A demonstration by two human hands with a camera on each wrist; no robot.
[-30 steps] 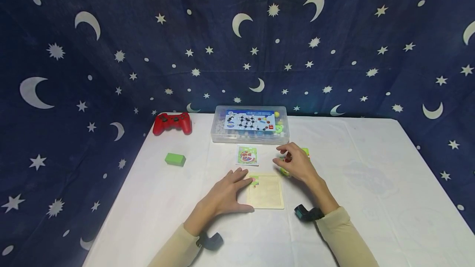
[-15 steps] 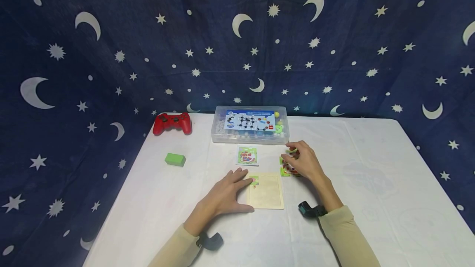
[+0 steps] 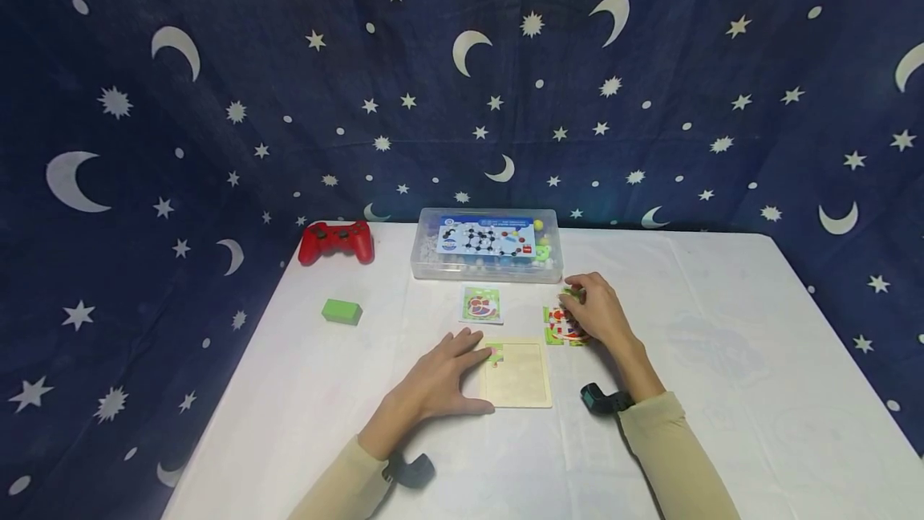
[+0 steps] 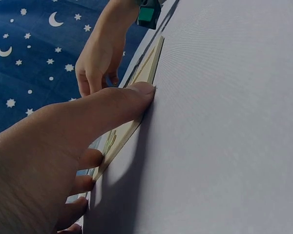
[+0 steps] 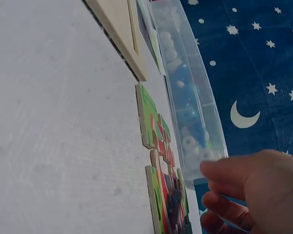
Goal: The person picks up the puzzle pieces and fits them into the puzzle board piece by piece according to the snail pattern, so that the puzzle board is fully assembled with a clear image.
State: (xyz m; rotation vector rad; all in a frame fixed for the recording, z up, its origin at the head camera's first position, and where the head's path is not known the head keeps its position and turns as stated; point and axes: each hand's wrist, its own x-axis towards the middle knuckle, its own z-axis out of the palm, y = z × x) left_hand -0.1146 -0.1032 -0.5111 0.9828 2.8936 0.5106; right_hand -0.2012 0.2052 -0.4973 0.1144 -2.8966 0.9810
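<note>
My left hand (image 3: 440, 379) lies at the left side of a square wooden puzzle board (image 3: 520, 379), fingers spread. Its index fingertip touches a green and pink puzzle piece (image 3: 495, 352) in the board's upper left corner. In the left wrist view the thumb (image 4: 132, 97) rests on the board's edge. Right of the board, my right hand (image 3: 595, 307) hovers at a cluster of loose puzzle pieces (image 3: 559, 329), green, red and white. The right wrist view has its thumb and bent fingers apart, with no piece visible between them. The hand partly hides the cluster in the head view.
A picture card (image 3: 481, 306) lies behind the board. Farther back stands a clear plastic case (image 3: 487, 267) with a molecule label. To the left are a green block (image 3: 342, 311) and a red game controller (image 3: 335, 242). A starry dark-blue cloth (image 3: 462, 103) hangs behind the table.
My right hand has shifted right and slightly back over the loose pieces, leaving more of them in sight. The left hand and the board stay where they were.
</note>
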